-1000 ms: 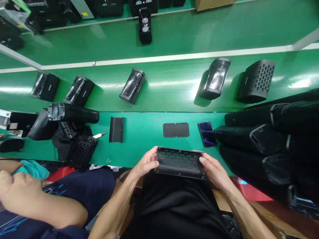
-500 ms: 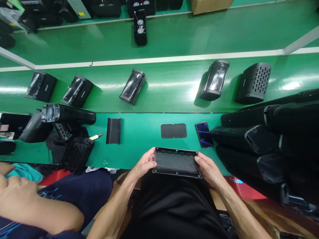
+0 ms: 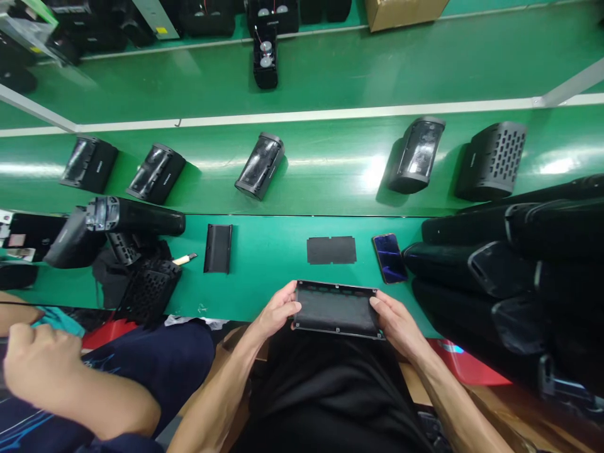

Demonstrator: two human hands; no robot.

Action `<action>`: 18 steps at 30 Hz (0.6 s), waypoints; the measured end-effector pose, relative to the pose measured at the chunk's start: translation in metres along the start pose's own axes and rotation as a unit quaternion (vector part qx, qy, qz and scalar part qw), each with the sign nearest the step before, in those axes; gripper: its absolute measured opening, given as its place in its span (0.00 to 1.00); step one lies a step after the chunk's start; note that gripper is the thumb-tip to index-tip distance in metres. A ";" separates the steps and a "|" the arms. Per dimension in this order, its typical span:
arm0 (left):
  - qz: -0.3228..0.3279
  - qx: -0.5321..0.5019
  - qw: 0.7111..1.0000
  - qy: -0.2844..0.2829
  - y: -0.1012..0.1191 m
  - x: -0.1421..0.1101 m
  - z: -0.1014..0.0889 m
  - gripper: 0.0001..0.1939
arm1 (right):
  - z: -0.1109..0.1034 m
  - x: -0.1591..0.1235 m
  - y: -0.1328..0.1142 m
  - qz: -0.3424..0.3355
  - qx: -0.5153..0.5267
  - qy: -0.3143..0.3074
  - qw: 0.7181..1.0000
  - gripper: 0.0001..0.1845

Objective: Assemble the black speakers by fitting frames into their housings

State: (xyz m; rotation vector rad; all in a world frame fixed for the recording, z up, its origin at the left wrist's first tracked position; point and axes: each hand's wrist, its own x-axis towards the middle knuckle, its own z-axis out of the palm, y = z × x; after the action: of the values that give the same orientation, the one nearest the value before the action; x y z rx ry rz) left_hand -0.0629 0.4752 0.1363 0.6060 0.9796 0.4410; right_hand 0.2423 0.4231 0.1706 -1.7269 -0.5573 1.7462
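Note:
A black rectangular speaker grille panel [image 3: 338,308], with small fixing points along its edges, is held level between my two hands at the bench's front edge. My left hand [image 3: 277,309] grips its left end, thumb on the upper face. At the right end, my right hand [image 3: 395,316] is closed on the panel with the thumb over the corner; its other fingers are partly hidden beneath. Just beyond the panel, a flat black sheet with notched edges [image 3: 331,250] lies on the green bench. Farther left rests a black curved panel [image 3: 218,248].
A phone [image 3: 389,258] lies beside several stacked black housings [image 3: 472,264] at right. Black speaker parts [image 3: 136,217] and a light-handled knife [image 3: 184,259] are at left. Several speakers [image 3: 260,165] stand on the green line behind. A co-worker's arm [image 3: 80,384] is at lower left.
The view has shifted slightly, so the bench things appear a little farther right. Both hands keep the panel in nearly the same position. The co-worker's hand has moved slightly.

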 end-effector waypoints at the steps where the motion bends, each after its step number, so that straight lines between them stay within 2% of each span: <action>1: 0.001 -0.002 1.000 -0.005 0.001 0.000 0.001 0.31 | 0.001 0.000 0.000 0.010 0.011 -0.007 1.000 0.26; 9: -0.007 -0.049 0.998 -0.037 0.022 -0.003 0.019 0.32 | 0.011 0.003 -0.014 0.051 0.130 -0.033 0.990 0.23; 15: -0.002 -0.142 0.987 -0.070 0.025 0.002 0.014 0.30 | 0.008 0.008 -0.034 0.036 0.101 -0.022 0.994 0.22; 18: -0.054 -0.201 0.974 -0.086 0.026 0.023 0.010 0.37 | 0.007 0.014 -0.049 0.039 0.060 -0.037 0.997 0.24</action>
State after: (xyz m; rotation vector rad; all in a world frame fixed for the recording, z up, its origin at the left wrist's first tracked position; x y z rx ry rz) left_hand -0.0447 0.5053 0.1432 0.2190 0.7264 0.4651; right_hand 0.2427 0.4691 0.1942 -1.6254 -0.4131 1.8654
